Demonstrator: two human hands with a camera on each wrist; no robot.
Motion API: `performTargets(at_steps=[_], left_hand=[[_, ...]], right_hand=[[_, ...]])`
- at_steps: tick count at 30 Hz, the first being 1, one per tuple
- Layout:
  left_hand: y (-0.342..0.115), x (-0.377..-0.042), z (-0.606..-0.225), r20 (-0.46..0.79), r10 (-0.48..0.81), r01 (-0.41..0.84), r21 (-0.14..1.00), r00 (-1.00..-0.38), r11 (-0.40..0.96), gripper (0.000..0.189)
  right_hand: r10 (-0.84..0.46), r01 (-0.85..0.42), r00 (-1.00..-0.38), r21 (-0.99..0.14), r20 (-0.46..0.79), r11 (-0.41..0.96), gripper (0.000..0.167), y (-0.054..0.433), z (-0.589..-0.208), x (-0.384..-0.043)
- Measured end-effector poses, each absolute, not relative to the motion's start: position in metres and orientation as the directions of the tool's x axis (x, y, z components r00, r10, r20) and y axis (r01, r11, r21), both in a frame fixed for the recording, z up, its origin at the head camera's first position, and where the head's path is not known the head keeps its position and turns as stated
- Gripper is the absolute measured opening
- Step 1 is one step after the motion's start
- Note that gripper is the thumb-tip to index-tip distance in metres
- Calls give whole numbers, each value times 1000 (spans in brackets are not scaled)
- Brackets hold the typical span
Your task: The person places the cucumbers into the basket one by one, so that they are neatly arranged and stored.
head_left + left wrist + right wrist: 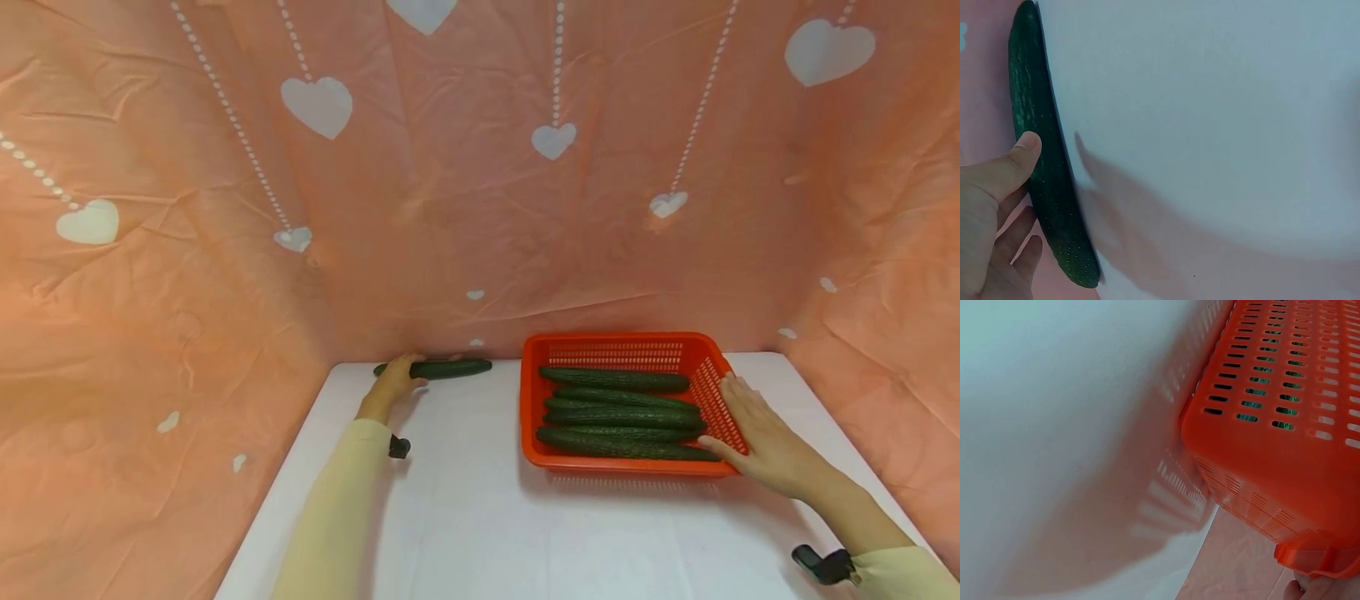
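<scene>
A dark green cucumber (457, 368) lies at the table's back edge, left of the basket. My left hand (396, 383) holds it near its left part; in the left wrist view the thumb (1030, 142) lies over the cucumber (1054, 181) and the other fingers are behind it. My right hand (772, 446) rests on the right rim of a red plastic basket (531, 400), fingers straight, thumb reaching over the front right corner. Several cucumbers (615, 379) lie side by side in the basket. In the right wrist view the basket (1260, 450) hides most of that hand.
A white-covered table (465, 517) carries everything. Peach cloth (435, 208) printed with white hearts stands behind it and at both sides, close to the back edge. Dark straps with small devices (825, 565) sit on both wrists.
</scene>
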State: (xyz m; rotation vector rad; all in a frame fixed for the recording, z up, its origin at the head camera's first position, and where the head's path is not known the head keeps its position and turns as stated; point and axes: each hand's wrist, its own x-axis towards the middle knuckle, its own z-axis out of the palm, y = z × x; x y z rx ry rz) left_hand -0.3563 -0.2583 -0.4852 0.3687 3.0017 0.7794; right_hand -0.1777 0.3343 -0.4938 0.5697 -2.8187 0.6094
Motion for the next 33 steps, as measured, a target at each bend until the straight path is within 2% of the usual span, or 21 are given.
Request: performTargets(at_steps=[9,18,29,33], left_hand=[[-262,-361,-488,-20,165,138,459,-986,878,57],[-264,-363,-495,85,165,185,381,-983,906,44],[-274,-365,-509,12,103,95,493,-995,865,42],[-275,-362,-510,28,132,126,542,-991,831,44]], right_hand=[[-314,-395,-913,-367,261,842,103,334,-492,-176],[-319,-404,-907,-348,276,846,103,335,-493,-179],[-326,-413,-901,-338,285,845,103,335,-493,-178],[-330,-420,-897,-335,294,843,102,334,-493,-178]])
